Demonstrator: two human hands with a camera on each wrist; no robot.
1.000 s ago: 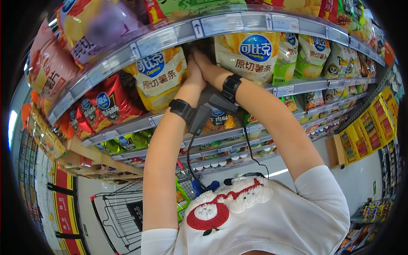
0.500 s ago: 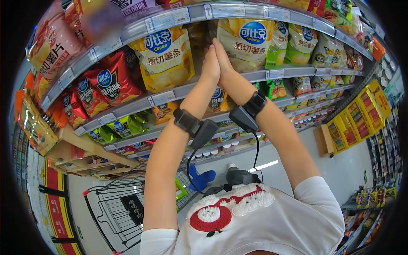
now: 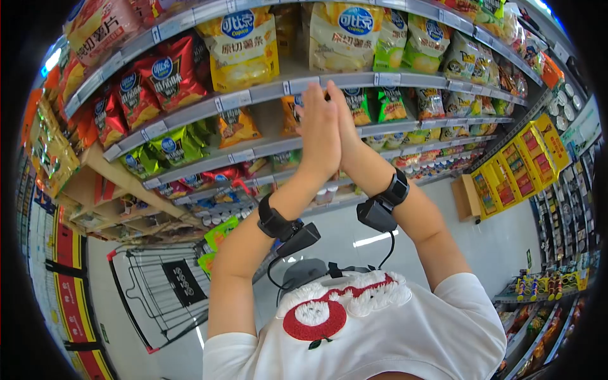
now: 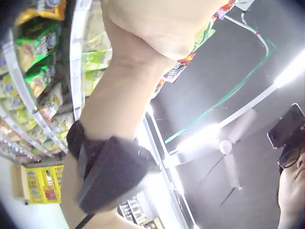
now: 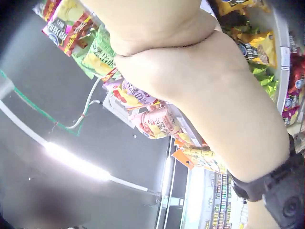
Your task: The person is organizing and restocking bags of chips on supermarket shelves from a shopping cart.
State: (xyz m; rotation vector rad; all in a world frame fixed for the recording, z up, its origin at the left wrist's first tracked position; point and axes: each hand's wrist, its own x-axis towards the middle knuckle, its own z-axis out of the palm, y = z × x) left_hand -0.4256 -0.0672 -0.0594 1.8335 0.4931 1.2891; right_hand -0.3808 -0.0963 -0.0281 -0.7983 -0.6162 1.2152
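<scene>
In the head view the left hand [image 3: 318, 136] and right hand [image 3: 346, 130] are pressed palm to palm, with mostly straight fingers pointing up toward the shelf edge. No item shows between them. Behind the fingertips lie the shelf's metal lip [image 3: 266, 94] and small snack bags, partly hidden. Above stand two large yellow-and-white chip bags [image 3: 239, 50], [image 3: 345, 39], with a gap between them. The left wrist view shows the heels of the hands touching and a black strapped camera [image 4: 112, 171]; another strapped camera [image 5: 281, 191] appears in the right wrist view.
A wire shopping cart [image 3: 158, 285] stands at the lower left. Red chip bags [image 3: 168, 75] and green ones [image 3: 171, 147] fill shelves on the left. A yellow display rack [image 3: 522, 171] stands at the right, beside a cardboard box [image 3: 465, 197].
Both hands, still palm to palm, have come back from the gap between the large yellow bags to in front of the lower shelf. More of the shelf and its bags is visible.
</scene>
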